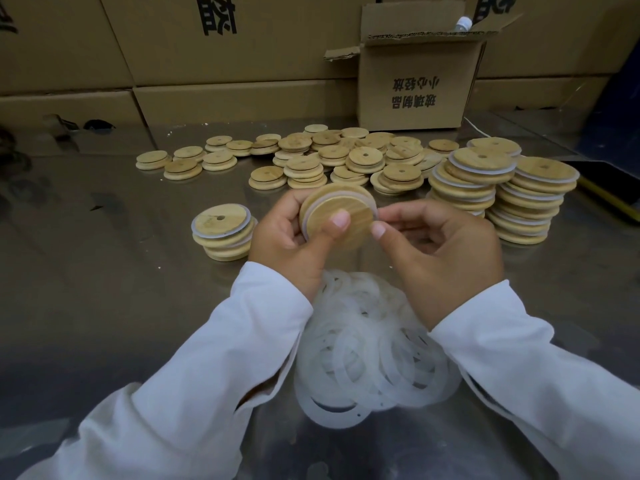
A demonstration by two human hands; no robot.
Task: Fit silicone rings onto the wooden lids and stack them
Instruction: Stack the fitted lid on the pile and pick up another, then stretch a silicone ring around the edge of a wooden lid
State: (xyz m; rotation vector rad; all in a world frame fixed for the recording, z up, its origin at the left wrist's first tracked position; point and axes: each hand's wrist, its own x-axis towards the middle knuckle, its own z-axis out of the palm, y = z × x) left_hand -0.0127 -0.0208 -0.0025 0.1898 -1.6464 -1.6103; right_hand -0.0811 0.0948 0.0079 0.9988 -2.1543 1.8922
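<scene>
Held lid: centre covered by thumbs, far face unseen.
Rings: pile partly covered by sleeves.
Cartons: cut off at top edge.
Dark items, left edge: blurred, unidentified.
Capped object in open box: mostly hidden.

free: table left | blocked: lid stacks right, loose lids ahead, ring pile near

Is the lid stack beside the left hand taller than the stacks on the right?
No, the left stack is only a few layers high; the right stacks rise clearly higher.
</scene>
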